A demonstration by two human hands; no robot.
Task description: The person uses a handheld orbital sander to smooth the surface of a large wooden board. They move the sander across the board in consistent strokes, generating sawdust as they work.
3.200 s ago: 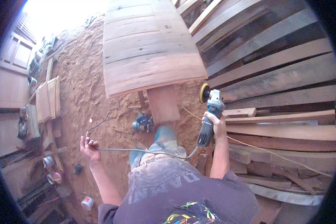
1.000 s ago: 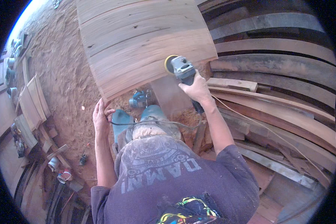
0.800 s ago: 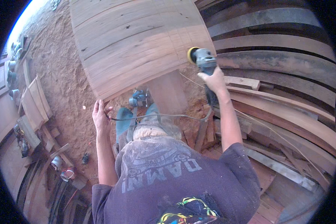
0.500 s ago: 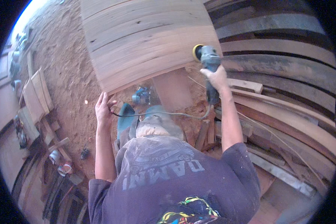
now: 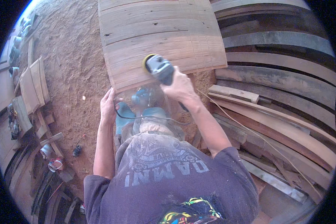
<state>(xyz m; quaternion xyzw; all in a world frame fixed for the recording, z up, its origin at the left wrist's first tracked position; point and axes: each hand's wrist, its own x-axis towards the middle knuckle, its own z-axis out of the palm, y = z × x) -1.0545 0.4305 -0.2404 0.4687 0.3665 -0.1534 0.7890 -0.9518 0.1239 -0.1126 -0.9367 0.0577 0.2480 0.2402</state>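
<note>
A wide wooden panel point(image 5: 156, 37) of joined planks lies in front of me, with dark knots and cracks on its face. My right hand point(image 5: 180, 87) is closed round the body of an angle grinder point(image 5: 162, 70). The grinder's yellow-rimmed disc point(image 5: 147, 64) is tilted against the panel near its front edge. At the panel's near left corner, my left hand point(image 5: 108, 107) grips the edge, with the fingertips at the corner. A dark cord point(image 5: 145, 118) runs from beside my left hand across my lap toward the grinder; its right end is partly hidden by my right arm.
Long boards point(image 5: 280, 76) are stacked on the right, with a thin pale cable point(image 5: 257, 130) across them. A blue power tool point(image 5: 140, 96) sits below the panel's front edge. On the left are sandy ground point(image 5: 71, 74), wood offcuts point(image 5: 33, 86) and a small dark object point(image 5: 77, 151).
My right hand has swept the grinder leftward from the panel's right edge toward its middle. My left hand stays at the near left corner. The view has shifted slightly.
</note>
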